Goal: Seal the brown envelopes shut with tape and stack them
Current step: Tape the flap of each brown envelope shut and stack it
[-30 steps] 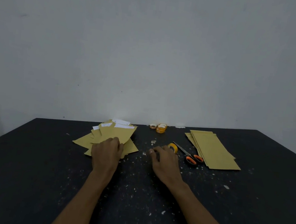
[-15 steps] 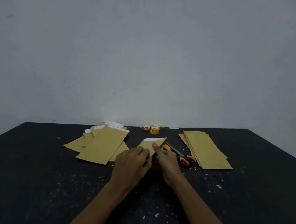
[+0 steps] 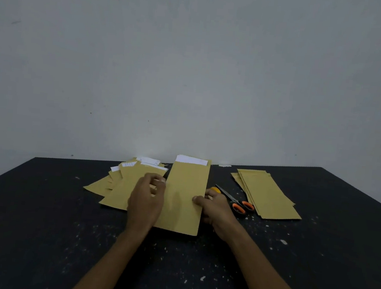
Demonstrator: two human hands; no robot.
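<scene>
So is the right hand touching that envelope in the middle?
Touching. In the head view the thumb of the right hand lies on the right edge of the middle envelope, with no gap showing.

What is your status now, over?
Status: right grip pinches envelope right edge; left grip at its left edge, hold unclear. Envelope unsealed, white paper showing. Beside right grip: scissors, not blocking.

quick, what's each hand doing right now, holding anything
Left hand: fingers curled on the left edge of the centre envelope, holding it.
Right hand: pinching its right edge, thumb on the front.
</scene>
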